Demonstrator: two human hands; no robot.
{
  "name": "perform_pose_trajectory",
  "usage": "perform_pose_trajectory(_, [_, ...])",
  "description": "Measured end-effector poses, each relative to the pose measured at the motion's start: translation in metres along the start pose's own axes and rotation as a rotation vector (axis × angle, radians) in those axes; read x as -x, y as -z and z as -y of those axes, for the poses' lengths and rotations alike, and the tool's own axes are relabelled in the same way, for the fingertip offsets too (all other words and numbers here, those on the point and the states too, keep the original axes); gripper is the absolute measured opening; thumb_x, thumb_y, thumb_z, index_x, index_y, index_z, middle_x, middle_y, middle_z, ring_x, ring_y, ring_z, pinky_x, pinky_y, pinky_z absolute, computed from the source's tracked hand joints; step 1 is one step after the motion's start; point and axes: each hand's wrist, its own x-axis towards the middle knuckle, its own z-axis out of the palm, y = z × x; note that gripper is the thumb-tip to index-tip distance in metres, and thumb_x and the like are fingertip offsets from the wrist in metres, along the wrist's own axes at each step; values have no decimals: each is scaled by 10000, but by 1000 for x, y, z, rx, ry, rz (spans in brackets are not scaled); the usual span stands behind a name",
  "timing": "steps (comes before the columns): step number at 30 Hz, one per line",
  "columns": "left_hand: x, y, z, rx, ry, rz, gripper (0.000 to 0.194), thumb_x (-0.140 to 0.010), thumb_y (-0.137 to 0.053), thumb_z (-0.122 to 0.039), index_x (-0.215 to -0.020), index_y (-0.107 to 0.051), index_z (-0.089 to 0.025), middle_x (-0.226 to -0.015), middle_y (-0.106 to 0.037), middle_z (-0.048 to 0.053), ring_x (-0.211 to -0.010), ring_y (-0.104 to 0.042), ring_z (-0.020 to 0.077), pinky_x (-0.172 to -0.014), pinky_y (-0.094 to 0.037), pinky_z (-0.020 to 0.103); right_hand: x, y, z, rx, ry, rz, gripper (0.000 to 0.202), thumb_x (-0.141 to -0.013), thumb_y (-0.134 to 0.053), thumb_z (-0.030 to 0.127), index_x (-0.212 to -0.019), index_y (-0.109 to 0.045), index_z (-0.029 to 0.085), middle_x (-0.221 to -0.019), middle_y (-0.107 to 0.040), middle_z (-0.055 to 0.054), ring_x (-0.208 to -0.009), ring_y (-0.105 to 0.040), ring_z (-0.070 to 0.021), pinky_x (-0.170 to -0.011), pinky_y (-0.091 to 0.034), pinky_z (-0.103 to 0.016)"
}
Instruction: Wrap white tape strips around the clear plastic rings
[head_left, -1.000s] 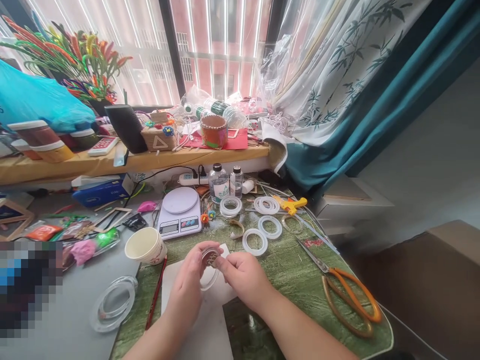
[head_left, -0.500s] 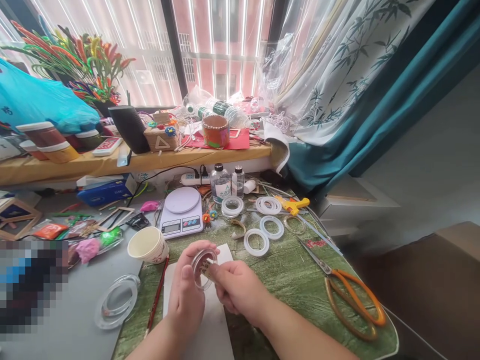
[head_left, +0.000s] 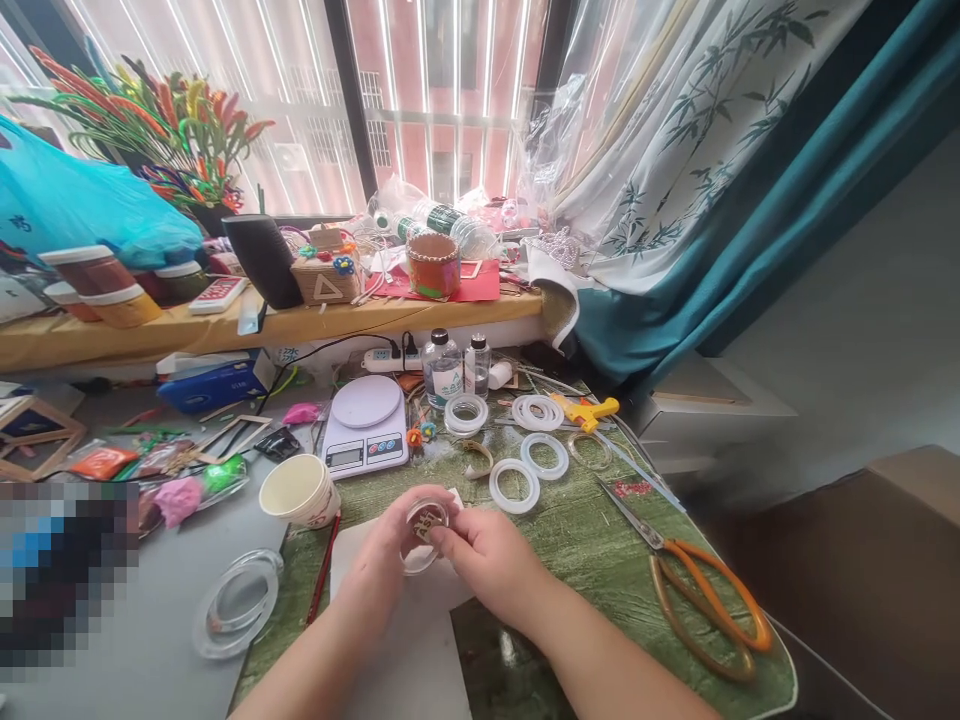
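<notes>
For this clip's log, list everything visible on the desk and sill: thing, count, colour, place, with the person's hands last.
Small clear round case: one, transparent with a brownish piece inside, held between both hands.
White paper sheet: one, under the hands.
Green wood-grain mat: one, covering the desk's right part.
White rings: about four, beyond the hands.
Orange-handled scissors: one, right on the mat.
White digital kitchen scale: one, behind the cup.
Cream paper cup: one, left of the hands.
Red-handled brush: one, below the cup.
Large clear round lid: one, on the grey surface, left.
Clear bottles: two, behind the rings.
Yellow glue gun: one, far right.
Left hand: grips the case.
Right hand: fingers on the case.
</notes>
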Motion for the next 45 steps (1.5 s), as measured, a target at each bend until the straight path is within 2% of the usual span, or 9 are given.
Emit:
perform_pose_trajectory(5, [-4, -3, 2, 42, 107, -60, 399, -949, -526, -542, -1061, -713, -207, -1119, -684, 124, -858, -600, 242, -613, -547, 309, -4, 5, -6, 17, -42, -117, 406, -929, -614, 442, -636, -471, 199, -595, -371, 59, -574, -334, -115, -532, -235, -260])
perform_pose_trajectory(9, [-8, -7, 4, 73, -2, -166, 396, -973, -513, -535, -1001, -713, -194, -1025, -695, 114, -964, -607, 255, -717, -555, 318, -5, 0, -9, -26, -93, -137, 452, -913, -620, 504, -617, -463, 201, -582, -387, 54, -557, -334, -110, -516, -233, -256])
perform_pose_trajectory(14, [-2, -15, 4, 46, -145, -297, 401, -978, -524, -556, -1031, -715, -208, -1048, -717, 89, -966, -641, 236, -868, -515, 337, -2, -13, -3, -401, -246, 110, 583, -787, -675, 726, -613, -425, 228, -488, -376, 81, -431, -285, -81, -426, -187, -246])
perform_pose_trajectory(17, [3, -18, 4, 53, -232, -278, 419, -962, -544, -589, -1071, -716, -222, -1087, -704, 79, -1029, -628, 245, -941, -491, 348, -1, -14, 0, -488, -240, 40, 623, -725, -707, 776, -621, -417, 234, -463, -339, 102, -410, -263, -70, -404, -167, -234])
perform_pose_trajectory(21, [5, -22, 5, 71, -277, -326, 430, -937, -569, -620, -1057, -721, -236, -1082, -703, 68, -1004, -626, 237, -902, -495, 326, -1, -16, 3, -536, -236, 112, 633, -715, -718, 780, -610, -425, 229, -455, -356, 99, -392, -272, -63, -388, -164, -229])
perform_pose_trajectory(24, [3, -23, 6, 114, -296, -344, 429, -914, -595, -637, -1058, -721, -254, -1066, -709, 55, -1015, -624, 234, -918, -494, 324, 1, -18, 7, -571, -238, 7, 657, -673, -722, 811, -607, -414, 234, -442, -331, 111, -379, -264, -59, -374, -160, -225])
perform_pose_trajectory(29, [2, -24, 6, 109, -290, -380, 418, -902, -610, -638, -1038, -727, -260, -1049, -711, 43, -992, -625, 221, -895, -490, 303, 3, -20, 11, -567, -254, 76, 654, -691, -711, 806, -584, -414, 233, -419, -359, 102, -348, -272, -56, -348, -159, -224])
perform_pose_trajectory(39, [7, -15, -2, 171, -132, -170, 397, -911, -595, -597, -1035, -732, -246, -1115, -700, 71, -1023, -625, 261, -892, -505, 336, 2, -12, 0, -462, -182, 173, 504, -864, -642, 680, -728, -529, 208, -494, -424, 86, -393, -324, -77, -384, -222, -225])
perform_pose_trajectory(45, [2, -4, -5, -50, 41, 6, 477, -915, -572, -634, -1100, -747, -230, -1148, -712, 119, -1086, -615, 308, -857, -511, 349, -2, 3, 0, 24, -73, 1, 353, -934, -631, 467, -725, -642, 182, -578, -447, 44, -547, -357, -119, -533, -257, -265])
